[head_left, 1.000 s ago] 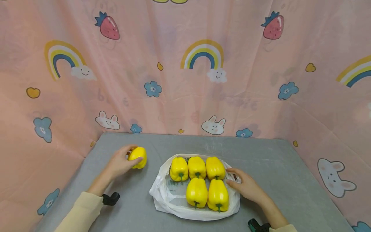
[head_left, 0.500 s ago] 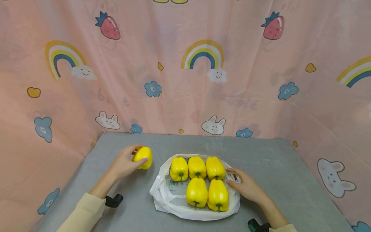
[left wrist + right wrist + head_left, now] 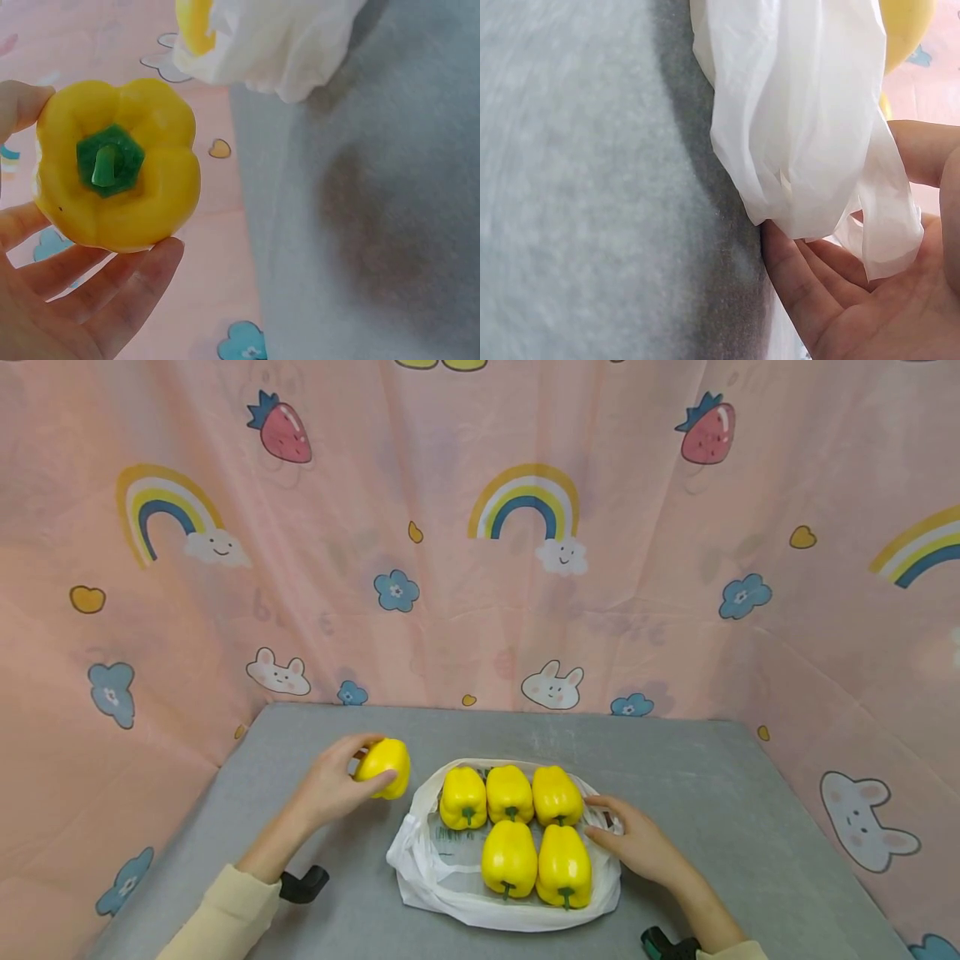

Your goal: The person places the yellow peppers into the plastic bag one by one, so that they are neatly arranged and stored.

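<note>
A yellow bell pepper (image 3: 169,191) with a green stem is gripped by my left hand (image 3: 333,785), thumb on one side and fingers on the other. It is off the table, left of a white plastic bag (image 3: 438,902). Inside the bag's opening, several more yellow bell peppers (image 3: 510,860) lie in two rows, with three at the back. At the bag's right edge, my right hand (image 3: 641,843) holds the plastic, thumb on one side and fingers on the other. In the right wrist view, a loose strip of the bag (image 3: 889,217) hangs over that palm.
The grey table (image 3: 720,793) reaches back to a pink printed cloth (image 3: 450,635), which also rises at both sides. In the bag's front row, bare plastic (image 3: 457,852) shows at the left. A black wrist device (image 3: 303,885) sits at each wrist.
My left hand has moved right with the bell pepper, bringing it close to the bag's left side. My right hand and the peppers in the bag have stayed in place.
</note>
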Available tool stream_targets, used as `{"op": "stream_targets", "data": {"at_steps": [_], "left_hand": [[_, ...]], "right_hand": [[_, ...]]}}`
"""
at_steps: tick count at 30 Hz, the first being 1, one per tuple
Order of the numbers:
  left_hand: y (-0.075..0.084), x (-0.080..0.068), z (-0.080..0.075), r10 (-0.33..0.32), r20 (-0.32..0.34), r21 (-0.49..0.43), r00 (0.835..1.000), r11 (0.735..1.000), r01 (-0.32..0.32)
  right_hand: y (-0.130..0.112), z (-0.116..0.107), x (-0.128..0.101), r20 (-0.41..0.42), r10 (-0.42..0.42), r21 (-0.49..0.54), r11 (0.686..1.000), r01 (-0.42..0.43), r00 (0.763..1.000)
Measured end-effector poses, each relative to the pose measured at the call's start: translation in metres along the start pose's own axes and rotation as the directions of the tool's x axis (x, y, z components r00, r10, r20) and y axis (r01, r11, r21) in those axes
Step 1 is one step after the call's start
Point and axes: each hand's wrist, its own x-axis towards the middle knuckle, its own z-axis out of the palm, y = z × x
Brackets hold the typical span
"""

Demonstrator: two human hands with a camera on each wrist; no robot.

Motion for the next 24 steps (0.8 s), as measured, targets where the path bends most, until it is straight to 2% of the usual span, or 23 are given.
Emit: {"op": "stream_targets", "data": {"at_steps": [11,24], "left_hand": [[0.02,-0.003,0.001,0.064,0.014,-0.035,0.998,0.997,-0.063],[0.04,-0.01,0.007,0.113,0.07,-0.082,0.991,0.991,-0.108]], "right_hand": [[0.001,-0.001,0.0,-0.004,0.0,0.003,1.0,0.0,1.0],[-0.002,0.0,-0.001,-0.009,0.006,-0.013,1.0,-0.006,1.0]]}}
